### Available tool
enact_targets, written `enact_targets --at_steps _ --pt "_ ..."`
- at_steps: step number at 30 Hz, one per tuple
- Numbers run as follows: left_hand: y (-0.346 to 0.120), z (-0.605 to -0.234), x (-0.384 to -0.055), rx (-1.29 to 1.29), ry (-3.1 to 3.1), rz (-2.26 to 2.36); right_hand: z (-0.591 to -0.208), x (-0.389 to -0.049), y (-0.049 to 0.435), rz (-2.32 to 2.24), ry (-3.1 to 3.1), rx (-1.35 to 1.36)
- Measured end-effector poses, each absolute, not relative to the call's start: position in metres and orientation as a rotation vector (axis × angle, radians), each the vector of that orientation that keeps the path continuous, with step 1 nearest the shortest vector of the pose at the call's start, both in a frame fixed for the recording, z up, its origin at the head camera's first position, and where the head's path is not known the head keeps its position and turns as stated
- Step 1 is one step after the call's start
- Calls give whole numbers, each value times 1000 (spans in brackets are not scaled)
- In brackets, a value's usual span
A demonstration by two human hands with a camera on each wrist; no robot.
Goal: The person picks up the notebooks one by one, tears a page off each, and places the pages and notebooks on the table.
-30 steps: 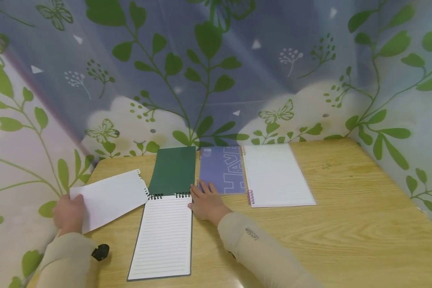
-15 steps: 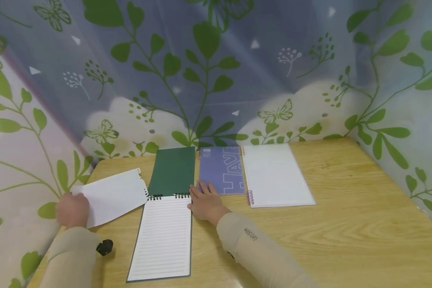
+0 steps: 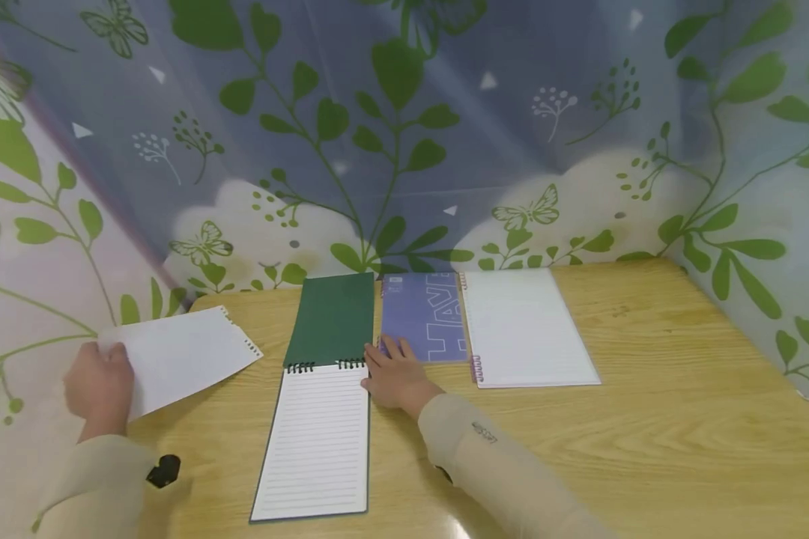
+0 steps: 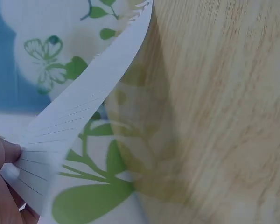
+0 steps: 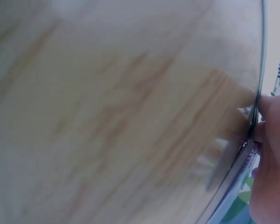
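My left hand (image 3: 101, 382) pinches a lined white sheet (image 3: 182, 359) between thumb and fingers at its left end. The sheet's punched, torn edge points right, apart from the notebook's rings; in the left wrist view the sheet (image 4: 88, 93) bends in the air above the table. A green-covered spiral notebook (image 3: 330, 318) lies open, its lined page (image 3: 313, 442) toward me and the cover folded away. My right hand (image 3: 398, 378) rests at the notebook's right edge by the black rings, fingers extended. In the right wrist view that hand (image 5: 273, 158) touches the notebook's edge.
Right of the green cover lies a purple notebook (image 3: 421, 318) with outlined lettering. Beside it is a white-paged notebook (image 3: 529, 329) with pink rings. All lie on a wooden table (image 3: 647, 449), before a leaf-patterned curtain (image 3: 404, 150).
The left hand has pulled the sheet leftward, and its punched edge has come away from the rings. The right hand keeps its place at the notebook; the view has shifted slightly.
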State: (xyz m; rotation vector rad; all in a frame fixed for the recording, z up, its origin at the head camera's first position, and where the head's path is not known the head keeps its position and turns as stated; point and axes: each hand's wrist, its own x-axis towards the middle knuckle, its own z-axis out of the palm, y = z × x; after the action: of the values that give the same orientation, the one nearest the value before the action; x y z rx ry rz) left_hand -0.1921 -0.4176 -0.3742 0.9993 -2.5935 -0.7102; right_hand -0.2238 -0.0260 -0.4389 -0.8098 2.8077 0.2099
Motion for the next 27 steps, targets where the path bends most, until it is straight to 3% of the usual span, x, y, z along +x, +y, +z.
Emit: enact_targets --at_steps 11,20,27 --pt "-368 -342 -192 610 -2455 -426 -439 -226 -25 154 2822 -815" --pt "-354 -378 -164 -172 -2267 -55 -443 -230 -26 99 2807 -795" --pt "-355 -416 -142 -252 -2646 -132 -436 -229 -26 112 2812 -810"
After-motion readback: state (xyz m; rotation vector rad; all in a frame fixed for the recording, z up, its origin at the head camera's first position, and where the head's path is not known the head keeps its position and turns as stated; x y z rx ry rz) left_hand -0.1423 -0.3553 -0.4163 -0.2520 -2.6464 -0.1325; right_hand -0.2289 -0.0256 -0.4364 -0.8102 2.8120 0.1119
